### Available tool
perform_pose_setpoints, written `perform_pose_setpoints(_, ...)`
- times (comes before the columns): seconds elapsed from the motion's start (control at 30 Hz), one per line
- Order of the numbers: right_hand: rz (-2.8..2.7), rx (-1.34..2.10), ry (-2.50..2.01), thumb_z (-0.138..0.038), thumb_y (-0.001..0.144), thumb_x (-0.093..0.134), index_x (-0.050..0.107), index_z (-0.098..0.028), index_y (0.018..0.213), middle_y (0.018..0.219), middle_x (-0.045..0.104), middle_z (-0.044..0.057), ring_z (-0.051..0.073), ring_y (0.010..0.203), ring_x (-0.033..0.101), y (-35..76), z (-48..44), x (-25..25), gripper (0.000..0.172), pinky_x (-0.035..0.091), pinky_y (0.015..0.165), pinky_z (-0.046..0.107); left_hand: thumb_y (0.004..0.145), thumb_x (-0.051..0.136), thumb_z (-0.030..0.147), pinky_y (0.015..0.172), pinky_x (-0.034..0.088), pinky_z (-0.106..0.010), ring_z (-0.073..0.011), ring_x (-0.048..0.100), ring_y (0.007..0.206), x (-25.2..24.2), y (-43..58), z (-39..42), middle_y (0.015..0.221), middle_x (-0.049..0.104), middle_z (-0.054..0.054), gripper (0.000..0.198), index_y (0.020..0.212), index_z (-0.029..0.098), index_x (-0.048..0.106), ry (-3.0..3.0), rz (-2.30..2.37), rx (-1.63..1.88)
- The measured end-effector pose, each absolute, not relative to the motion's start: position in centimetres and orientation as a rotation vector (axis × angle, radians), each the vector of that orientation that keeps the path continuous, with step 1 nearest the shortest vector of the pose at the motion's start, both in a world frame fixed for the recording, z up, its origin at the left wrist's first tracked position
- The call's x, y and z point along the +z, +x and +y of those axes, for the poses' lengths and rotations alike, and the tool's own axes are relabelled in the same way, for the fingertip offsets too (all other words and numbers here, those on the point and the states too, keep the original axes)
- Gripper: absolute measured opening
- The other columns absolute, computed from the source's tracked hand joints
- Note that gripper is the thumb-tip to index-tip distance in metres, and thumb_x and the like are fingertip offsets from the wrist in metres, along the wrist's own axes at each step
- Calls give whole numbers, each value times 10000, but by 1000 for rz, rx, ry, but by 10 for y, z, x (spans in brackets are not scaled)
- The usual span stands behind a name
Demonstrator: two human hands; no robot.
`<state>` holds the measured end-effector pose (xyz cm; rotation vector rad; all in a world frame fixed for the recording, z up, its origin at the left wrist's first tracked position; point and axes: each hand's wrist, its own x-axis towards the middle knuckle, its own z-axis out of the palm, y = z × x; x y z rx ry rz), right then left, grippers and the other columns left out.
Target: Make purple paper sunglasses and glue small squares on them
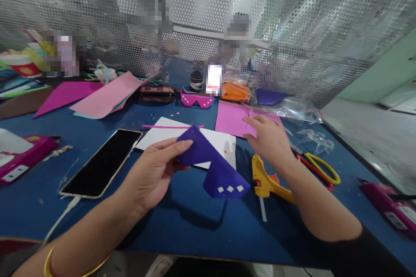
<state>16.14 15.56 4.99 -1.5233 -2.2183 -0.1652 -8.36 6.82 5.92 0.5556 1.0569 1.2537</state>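
Between the thumb and fingers of my left hand (159, 169) is a pair of purple paper glasses (224, 177), tilted, with several small white squares along one lens part. My right hand (268, 138) hovers at or just above the pink sheet (229, 119), fingers apart and nothing seen in them; whether it touches the sheet I cannot tell. Just below that hand lies a yellow glue gun (260, 175) with a glue stick poking out. White paper (156, 136) rests under the purple glasses, a thin pink strip (172, 127) across it. Behind stand finished-looking pink glasses (196, 99) with white squares.
A phone (104, 162) with a cable lies left. Scissors (320, 169) and clear plastic glasses (313, 138) are at right. Magenta devices (26, 156) flank both sides. Coloured sheets (110, 95), a brown case (157, 94) and an orange packet (235, 91) line the back, before perforated metal (201, 4).
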Motion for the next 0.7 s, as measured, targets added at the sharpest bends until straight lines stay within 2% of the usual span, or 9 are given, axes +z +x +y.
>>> perform_pose_setpoints(0.07,-2349,-123,-1473,-134,844,588,737,-208,987,975,740,76,227,885,655,160,158,41,219,379,864,390,606,869,208,560,520,-213,-127,647,644,64,-86,70,729,747,-15,148,707,168,767,534,1095,1321)
perform_pose_setpoints(0.2,-2503,-34,-1398,-153,843,639,754,-243,833,874,751,7,170,807,652,147,154,29,146,355,798,340,630,840,166,577,507,-207,-123,665,675,71,-87,72,734,757,-2,117,713,158,757,527,1171,1422)
perform_pose_setpoints(0.33,-2614,-97,-1348,-186,860,627,750,-228,782,825,732,20,171,753,598,139,149,23,152,299,748,345,677,812,145,612,496,-204,-103,664,702,70,-88,75,729,754,33,86,710,181,741,472,1194,1563)
perform_pose_setpoints(0.5,-2681,-284,-1332,-159,863,537,677,-179,624,686,658,61,181,665,490,132,145,20,278,253,718,373,707,797,117,619,493,-190,-80,659,687,70,-90,78,713,747,63,111,699,206,731,392,1196,1674)
perform_pose_setpoints(0.7,-2715,-391,-1320,-99,846,500,684,-162,654,714,657,88,196,688,494,123,141,20,274,262,732,381,727,783,99,605,496,-188,-76,657,664,72,-88,76,702,749,63,113,713,198,730,378,1186,1667)
